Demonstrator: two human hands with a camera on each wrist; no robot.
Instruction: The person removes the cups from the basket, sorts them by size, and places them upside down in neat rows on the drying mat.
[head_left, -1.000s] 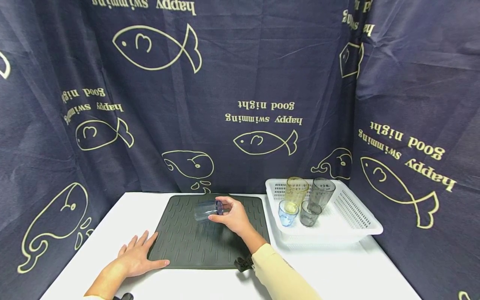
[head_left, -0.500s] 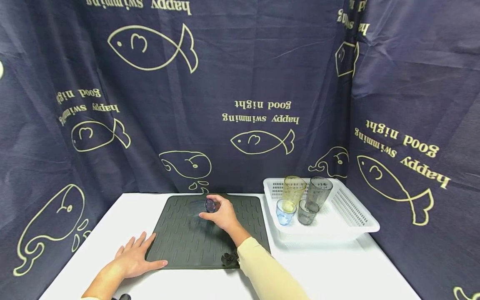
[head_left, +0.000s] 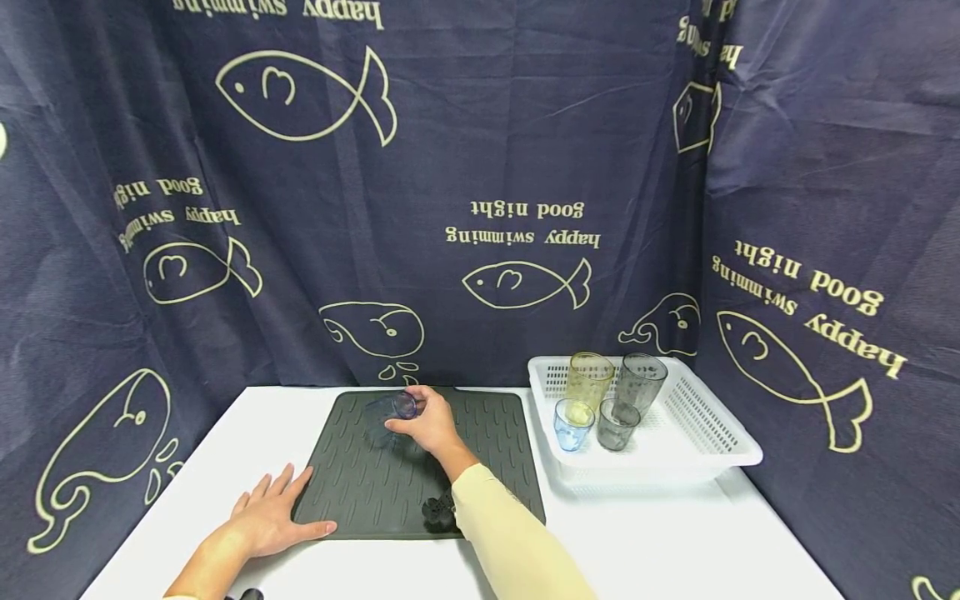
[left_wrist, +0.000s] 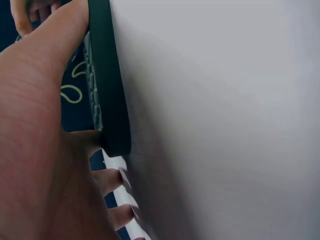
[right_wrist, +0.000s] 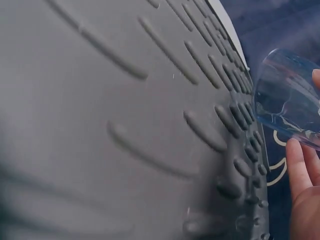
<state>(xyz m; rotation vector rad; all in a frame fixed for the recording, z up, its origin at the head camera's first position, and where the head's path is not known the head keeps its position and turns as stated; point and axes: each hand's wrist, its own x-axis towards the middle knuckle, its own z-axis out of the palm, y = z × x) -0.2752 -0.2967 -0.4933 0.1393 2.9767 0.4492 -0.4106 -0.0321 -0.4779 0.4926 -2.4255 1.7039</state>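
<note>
My right hand (head_left: 431, 425) grips a clear bluish drinking glass (head_left: 382, 414) near its darker base, above the left rear part of a dark grey ridged drying mat (head_left: 375, 492). The glass is tilted, its base towards my hand and its mouth pointing away to the left. In the right wrist view the rim of the glass (right_wrist: 265, 85) comes close to the ridged mat (right_wrist: 150, 115), with fingertips (right_wrist: 295, 155) against its side. My left hand (head_left: 266, 515) rests spread at the mat's front left corner, thumb along the front edge.
A white perforated basket (head_left: 712, 454) stands to the right of the mat. In it are a tall yellow glass (head_left: 588, 375), a tall grey glass (head_left: 641, 379), a short blue glass (head_left: 572, 433) and a short grey glass (head_left: 617, 429). A dark printed curtain (head_left: 420, 183) surrounds the white table (head_left: 600, 542).
My right hand has moved left over the mat with the glass, and the glass has turned so its base faces more towards me. My left hand has stayed in place.
</note>
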